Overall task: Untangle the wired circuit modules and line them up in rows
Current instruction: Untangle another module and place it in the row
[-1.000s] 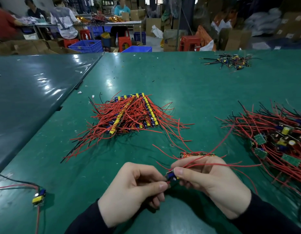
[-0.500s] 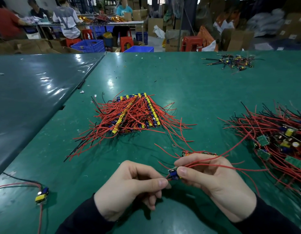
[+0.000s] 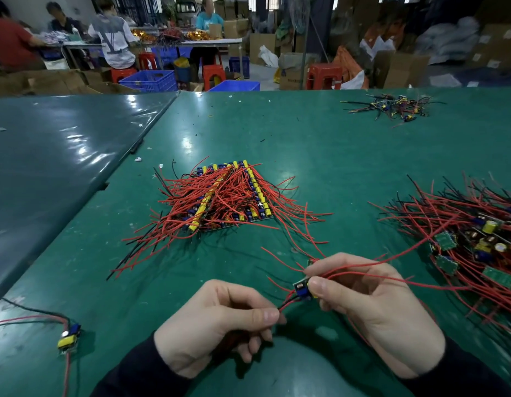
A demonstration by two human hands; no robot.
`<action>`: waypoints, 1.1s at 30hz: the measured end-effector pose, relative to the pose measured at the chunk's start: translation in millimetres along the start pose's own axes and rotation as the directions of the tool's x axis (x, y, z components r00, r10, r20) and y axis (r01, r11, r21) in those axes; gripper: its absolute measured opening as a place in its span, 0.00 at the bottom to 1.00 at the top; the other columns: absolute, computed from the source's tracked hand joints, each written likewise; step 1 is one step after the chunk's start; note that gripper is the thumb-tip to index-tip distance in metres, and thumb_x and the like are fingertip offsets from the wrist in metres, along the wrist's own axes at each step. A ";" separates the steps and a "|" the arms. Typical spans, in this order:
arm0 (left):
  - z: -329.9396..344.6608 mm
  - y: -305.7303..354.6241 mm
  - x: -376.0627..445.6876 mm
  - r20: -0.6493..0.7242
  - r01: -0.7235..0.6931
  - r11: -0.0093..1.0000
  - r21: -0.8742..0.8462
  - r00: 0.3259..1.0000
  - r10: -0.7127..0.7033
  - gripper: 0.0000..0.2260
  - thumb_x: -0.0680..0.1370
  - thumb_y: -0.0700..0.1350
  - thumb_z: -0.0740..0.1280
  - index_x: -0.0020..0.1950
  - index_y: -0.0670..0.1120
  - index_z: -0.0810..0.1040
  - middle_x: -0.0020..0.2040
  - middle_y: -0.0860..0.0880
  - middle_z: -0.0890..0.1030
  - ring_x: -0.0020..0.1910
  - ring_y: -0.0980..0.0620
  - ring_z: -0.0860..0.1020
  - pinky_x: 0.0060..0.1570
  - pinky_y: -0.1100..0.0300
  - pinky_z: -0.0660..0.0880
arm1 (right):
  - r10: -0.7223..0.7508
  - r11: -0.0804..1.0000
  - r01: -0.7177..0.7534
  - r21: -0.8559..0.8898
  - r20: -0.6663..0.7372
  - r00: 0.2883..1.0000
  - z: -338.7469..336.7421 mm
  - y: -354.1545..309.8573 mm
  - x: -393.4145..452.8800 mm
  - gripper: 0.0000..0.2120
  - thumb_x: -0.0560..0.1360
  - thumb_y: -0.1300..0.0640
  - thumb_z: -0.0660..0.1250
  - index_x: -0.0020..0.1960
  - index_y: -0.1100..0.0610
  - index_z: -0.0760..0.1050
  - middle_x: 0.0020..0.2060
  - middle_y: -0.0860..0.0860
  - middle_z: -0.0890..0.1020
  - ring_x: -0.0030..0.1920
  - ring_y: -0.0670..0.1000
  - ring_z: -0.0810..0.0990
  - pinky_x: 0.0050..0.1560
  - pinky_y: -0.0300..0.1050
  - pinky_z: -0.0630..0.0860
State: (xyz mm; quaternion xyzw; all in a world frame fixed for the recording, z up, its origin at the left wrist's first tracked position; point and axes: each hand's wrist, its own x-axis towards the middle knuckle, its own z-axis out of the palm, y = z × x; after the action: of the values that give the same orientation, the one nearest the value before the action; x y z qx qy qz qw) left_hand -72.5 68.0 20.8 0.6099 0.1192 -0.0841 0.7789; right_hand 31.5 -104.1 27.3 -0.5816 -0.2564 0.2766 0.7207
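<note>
My right hand (image 3: 372, 308) pinches a small circuit module (image 3: 302, 288) with blue and yellow parts between thumb and fingers. Long red wires run from it to the right. My left hand (image 3: 217, 325) grips the module's short red and black wires (image 3: 286, 305) at thumb and forefinger. In the middle of the green table (image 3: 320, 156) lies a block of lined-up modules (image 3: 231, 196) in rows, their red wires fanning out. A tangled heap of modules (image 3: 475, 239) with red wires lies at the right.
A single module (image 3: 68, 338) with red and black wires lies at the near left edge. A small pile of dark-wired parts (image 3: 392, 106) sits at the far right. A darker table (image 3: 48, 167) adjoins on the left. People work at tables beyond.
My hands have drawn slightly apart, so the module's short wires are stretched between them. The module has tilted up in my right hand.
</note>
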 end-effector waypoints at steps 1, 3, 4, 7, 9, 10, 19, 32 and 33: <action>1.1 -0.3 0.5 0.000 -0.019 1.000 0.010 1.000 0.019 0.04 0.63 0.41 0.74 0.33 0.41 0.84 0.26 0.45 0.78 0.20 0.55 0.73 0.19 0.67 0.69 | 0.005 1.000 -0.005 0.002 0.013 1.000 0.7 -0.4 -0.4 0.18 0.54 0.48 0.80 0.38 0.57 0.83 0.32 0.52 0.83 0.33 0.45 0.79 0.34 0.36 0.76; 2.6 -0.9 1.2 -0.019 -0.064 0.998 0.028 0.998 0.064 0.05 0.62 0.42 0.75 0.34 0.41 0.83 0.26 0.45 0.77 0.20 0.56 0.72 0.19 0.67 0.68 | 0.030 0.999 -0.031 0.026 0.046 0.998 1.5 -0.4 -1.3 0.17 0.54 0.52 0.81 0.40 0.56 0.83 0.35 0.54 0.83 0.36 0.47 0.80 0.36 0.38 0.78; 3.1 -1.3 1.7 -0.031 -0.081 0.996 0.038 0.996 0.082 0.06 0.62 0.42 0.76 0.34 0.40 0.83 0.26 0.45 0.77 0.20 0.56 0.71 0.19 0.67 0.67 | 0.044 0.999 -0.045 0.028 0.059 0.997 1.9 -0.3 -1.4 0.16 0.55 0.56 0.81 0.41 0.55 0.82 0.36 0.55 0.83 0.37 0.49 0.80 0.38 0.38 0.78; 3.1 -1.3 1.4 -0.033 -0.104 0.991 0.088 0.994 0.108 0.09 0.61 0.47 0.76 0.35 0.42 0.84 0.27 0.45 0.77 0.20 0.56 0.70 0.19 0.68 0.67 | 0.044 0.999 -0.043 -0.022 0.067 0.997 2.7 -0.2 -1.6 0.16 0.58 0.68 0.79 0.42 0.54 0.81 0.37 0.57 0.83 0.37 0.52 0.81 0.39 0.37 0.78; 4.3 -1.2 0.5 -0.016 -0.105 0.987 0.125 0.994 0.108 0.10 0.62 0.49 0.75 0.35 0.43 0.84 0.26 0.47 0.76 0.20 0.57 0.70 0.19 0.68 0.66 | 0.039 0.999 -0.036 -0.034 0.071 0.997 3.5 -0.3 -1.7 0.15 0.59 0.68 0.79 0.41 0.56 0.80 0.34 0.57 0.82 0.34 0.53 0.80 0.36 0.38 0.78; 5.2 -1.6 0.6 -0.017 -0.099 0.986 0.135 0.995 0.102 0.10 0.63 0.50 0.75 0.35 0.43 0.84 0.26 0.47 0.76 0.20 0.57 0.69 0.19 0.68 0.66 | 0.045 0.998 -0.042 -0.039 0.076 0.996 3.8 -0.4 -2.1 0.15 0.59 0.68 0.78 0.41 0.56 0.80 0.34 0.58 0.82 0.32 0.53 0.79 0.34 0.38 0.78; 12.5 -9.0 3.1 -0.236 -0.143 0.891 0.432 0.935 0.265 0.08 0.65 0.47 0.75 0.29 0.46 0.82 0.23 0.50 0.74 0.20 0.57 0.66 0.22 0.67 0.61 | 0.011 0.980 -0.003 -0.199 0.039 0.999 7.1 2.7 -4.4 0.13 0.56 0.63 0.78 0.38 0.55 0.81 0.32 0.54 0.81 0.31 0.48 0.77 0.32 0.34 0.73; 17.0 -19.6 6.8 -0.261 -0.294 0.692 0.659 0.773 0.578 0.09 0.67 0.50 0.72 0.29 0.49 0.79 0.25 0.48 0.76 0.26 0.58 0.70 0.27 0.60 0.68 | 0.022 0.985 -0.024 -0.172 -0.015 1.000 6.4 1.8 -4.7 0.15 0.55 0.64 0.81 0.38 0.57 0.79 0.33 0.58 0.83 0.30 0.48 0.79 0.32 0.35 0.75; 16.3 -18.5 6.9 -0.262 -0.286 0.704 0.650 0.785 0.561 0.09 0.68 0.50 0.73 0.30 0.48 0.81 0.25 0.47 0.77 0.27 0.57 0.70 0.28 0.59 0.69 | 0.009 0.986 -0.014 -0.165 -0.030 1.000 5.8 1.0 -4.0 0.15 0.55 0.63 0.81 0.38 0.58 0.79 0.32 0.58 0.83 0.29 0.47 0.79 0.31 0.34 0.75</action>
State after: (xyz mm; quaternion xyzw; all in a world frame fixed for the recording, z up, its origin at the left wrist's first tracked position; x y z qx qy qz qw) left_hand -69.6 47.8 5.3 0.8294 0.1132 0.2111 0.5047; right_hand 24.5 -102.6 27.2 -0.6446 -0.2647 0.2502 0.6722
